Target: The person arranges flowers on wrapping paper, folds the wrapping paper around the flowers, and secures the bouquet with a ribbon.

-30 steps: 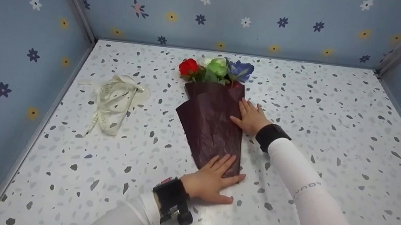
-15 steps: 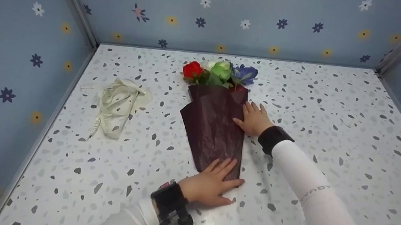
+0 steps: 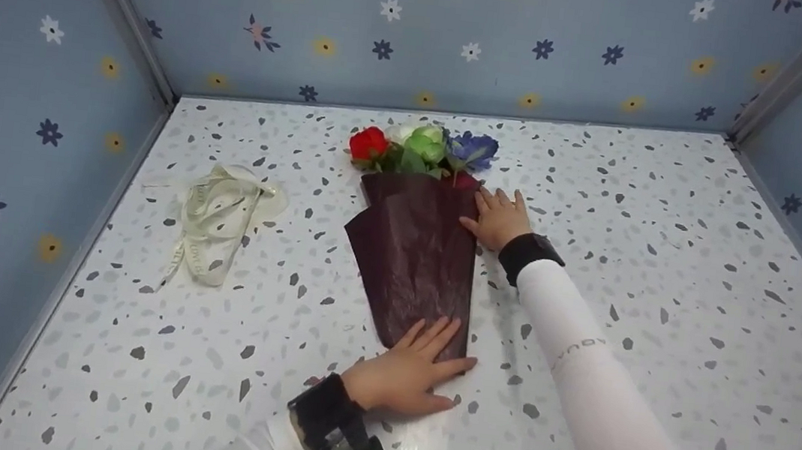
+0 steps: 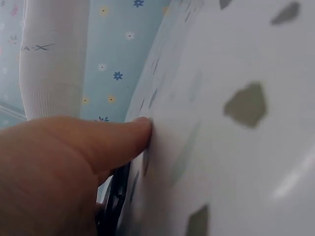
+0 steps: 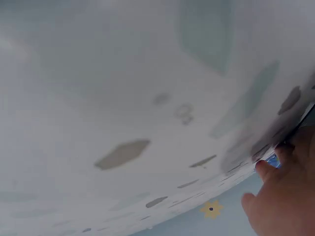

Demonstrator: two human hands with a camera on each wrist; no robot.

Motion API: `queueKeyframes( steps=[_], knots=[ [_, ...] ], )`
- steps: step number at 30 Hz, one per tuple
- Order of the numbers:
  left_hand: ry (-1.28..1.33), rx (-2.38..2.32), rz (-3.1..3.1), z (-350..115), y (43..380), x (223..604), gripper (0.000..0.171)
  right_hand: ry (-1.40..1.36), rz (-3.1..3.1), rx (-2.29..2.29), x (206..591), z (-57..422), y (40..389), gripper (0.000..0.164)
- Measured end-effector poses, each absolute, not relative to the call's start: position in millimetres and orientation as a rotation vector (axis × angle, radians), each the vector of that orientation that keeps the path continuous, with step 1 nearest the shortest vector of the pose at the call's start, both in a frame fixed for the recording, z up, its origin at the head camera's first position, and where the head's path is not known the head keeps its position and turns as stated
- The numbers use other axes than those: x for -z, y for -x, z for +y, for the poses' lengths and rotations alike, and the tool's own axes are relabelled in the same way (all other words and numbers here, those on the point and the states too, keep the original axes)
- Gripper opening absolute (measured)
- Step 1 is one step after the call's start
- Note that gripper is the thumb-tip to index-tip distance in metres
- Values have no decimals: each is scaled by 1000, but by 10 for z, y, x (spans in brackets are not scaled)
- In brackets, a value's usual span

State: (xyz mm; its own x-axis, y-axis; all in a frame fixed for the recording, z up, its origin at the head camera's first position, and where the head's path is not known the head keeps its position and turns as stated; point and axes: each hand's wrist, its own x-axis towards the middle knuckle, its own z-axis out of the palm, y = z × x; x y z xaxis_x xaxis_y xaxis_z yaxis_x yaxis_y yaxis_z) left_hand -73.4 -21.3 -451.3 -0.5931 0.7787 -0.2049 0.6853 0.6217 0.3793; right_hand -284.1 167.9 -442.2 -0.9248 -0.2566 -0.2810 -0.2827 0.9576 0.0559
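Since half a second ago, the right hand [image 3: 501,221] has slid slightly up along the dark burgundy paper cone wrap [image 3: 416,257], so its fingertips now lie close to the top right corner; the left hand [image 3: 400,377] stays where it was on the lower end. Both the wrap and the white ribbon keep their places, though the head view itself has shifted a little.

Neither of the hands is clamped on anything, and they are well apart. Left-hand fingers are straight and spread over the narrow bottom of the wrap, with the thumb stretched out beyond it; the left wrist view shows that thumb touching the worktop. Right-hand fingers lie extended at the wrap's upper right edge, the thumb resting over the paper.

Lying flat near the middle of the white, grey-speckled worktop [image 3: 662,315], the wrap points its wide end at the back wall [image 3: 427,58], blue with printed flowers. From that end emerge a red flower [image 3: 368,144], a white flower [image 3: 399,133] partly hidden, a pale green flower [image 3: 427,143] and a blue-violet flower [image 3: 473,150], with green leaves [image 3: 413,161] between. Well to the left lies a loosely looped, cream-white printed ribbon [image 3: 198,256].
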Motion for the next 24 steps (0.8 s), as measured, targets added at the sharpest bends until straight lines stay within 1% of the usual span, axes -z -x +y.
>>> queueKeyframes(
  steps=[5,7,9,13,15,18,24],
  knots=[
    [-1165,-404,2473,-253,730,4545,61,377,2904,-298,4434,1564,2780,68],
    [-1178,-412,2467,-253,734,4548,63,443,2943,-254,4419,1535,2705,67],
    [-1180,-414,2464,-265,734,4538,64,645,2955,-122,4408,1477,2608,64],
    [-1175,-393,2458,-261,743,4532,65,1192,2745,126,4394,1354,2306,59],
    [-1169,-388,2456,-258,749,4534,67,1314,2602,144,4391,1280,2177,58],
    [-1167,-401,2447,-248,761,4544,69,1296,2512,92,4407,1192,2099,57],
    [-1159,-407,2446,-229,742,4560,71,1115,2503,64,4448,1030,2186,59]
  ],
)
